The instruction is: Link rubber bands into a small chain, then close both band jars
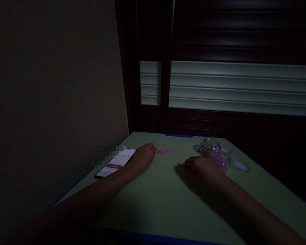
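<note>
My left hand (144, 157) rests on the green tabletop between a phone and a loose pile of small pink bands (165, 152). Its fingers are curled in at the pile's left edge, and what they hold, if anything, is hidden. Over the table to the right, my right hand (203, 168) has its fingers bent together in a pinch; I cannot make out anything in them. Just behind it stands a clear jar of pink bands (222, 160), partly covered by the hand. A second clear jar (211, 144), with multicoloured bands inside, stands farther back.
A clear round lid (241, 166) lies right of the jars. The lit phone (117, 163) lies along the table's left side. Blue edging rims the green table (153, 204). A wall (66, 85) rises at left, and dark slatted panels (239, 85) stand behind. The light is dim.
</note>
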A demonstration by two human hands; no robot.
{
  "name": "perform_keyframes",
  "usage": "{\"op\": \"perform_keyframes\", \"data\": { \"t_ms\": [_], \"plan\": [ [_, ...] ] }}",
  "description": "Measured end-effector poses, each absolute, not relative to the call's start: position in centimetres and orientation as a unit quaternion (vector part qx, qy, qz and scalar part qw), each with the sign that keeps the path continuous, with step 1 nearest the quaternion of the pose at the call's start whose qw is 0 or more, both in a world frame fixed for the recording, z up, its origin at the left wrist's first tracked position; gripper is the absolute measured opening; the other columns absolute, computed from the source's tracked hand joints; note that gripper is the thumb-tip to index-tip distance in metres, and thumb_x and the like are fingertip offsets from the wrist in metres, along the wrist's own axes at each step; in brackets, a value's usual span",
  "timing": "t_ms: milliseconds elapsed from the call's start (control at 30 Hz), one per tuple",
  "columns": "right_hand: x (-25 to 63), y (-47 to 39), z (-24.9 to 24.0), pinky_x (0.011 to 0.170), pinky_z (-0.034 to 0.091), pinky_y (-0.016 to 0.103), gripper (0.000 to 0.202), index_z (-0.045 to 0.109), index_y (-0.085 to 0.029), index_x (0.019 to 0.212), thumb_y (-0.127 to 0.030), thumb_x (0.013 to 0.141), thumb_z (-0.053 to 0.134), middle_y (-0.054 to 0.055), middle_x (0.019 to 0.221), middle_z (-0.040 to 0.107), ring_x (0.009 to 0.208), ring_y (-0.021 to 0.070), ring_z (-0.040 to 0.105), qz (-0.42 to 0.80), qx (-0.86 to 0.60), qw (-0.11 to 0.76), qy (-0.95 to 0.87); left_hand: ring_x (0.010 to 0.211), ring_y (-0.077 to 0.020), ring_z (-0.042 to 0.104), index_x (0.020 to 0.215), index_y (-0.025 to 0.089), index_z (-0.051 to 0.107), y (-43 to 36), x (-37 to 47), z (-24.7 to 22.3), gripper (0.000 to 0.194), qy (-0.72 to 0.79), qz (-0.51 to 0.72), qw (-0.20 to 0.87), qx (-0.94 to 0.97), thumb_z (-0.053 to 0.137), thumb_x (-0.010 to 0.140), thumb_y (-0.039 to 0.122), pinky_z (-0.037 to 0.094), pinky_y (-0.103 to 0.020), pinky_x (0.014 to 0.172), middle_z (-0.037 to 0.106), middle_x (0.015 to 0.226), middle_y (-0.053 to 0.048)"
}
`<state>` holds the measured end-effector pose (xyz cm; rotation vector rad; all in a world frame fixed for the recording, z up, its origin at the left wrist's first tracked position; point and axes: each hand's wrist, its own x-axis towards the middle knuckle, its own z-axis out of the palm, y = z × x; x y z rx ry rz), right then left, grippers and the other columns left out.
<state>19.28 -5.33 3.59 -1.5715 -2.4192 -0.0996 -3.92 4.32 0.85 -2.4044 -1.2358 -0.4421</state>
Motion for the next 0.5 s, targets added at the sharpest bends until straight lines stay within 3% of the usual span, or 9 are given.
{"op": "perform_keyframes", "data": {
  "t_ms": [500],
  "plan": [
    [19.0, -5.4, 3.7, 0.055, 0.033, 0.023, 0.028, 0.065, -0.018, 0.079, -0.023, 0.085, 0.038, 0.007, 0.079, 0.066, 0.065, 0.0135, 0.059, -0.046, -0.536, 0.111, -0.836, 0.085, -0.0196, 0.054, 0.082, 0.013, 0.060, 5.5, -4.0, -0.4, 0.022, -0.477, -0.142, 0.193, -0.846, 0.039, 0.088, 0.016, 0.044, -0.030, 0.070, 0.057, 0.087, -0.009]
  ]
}}
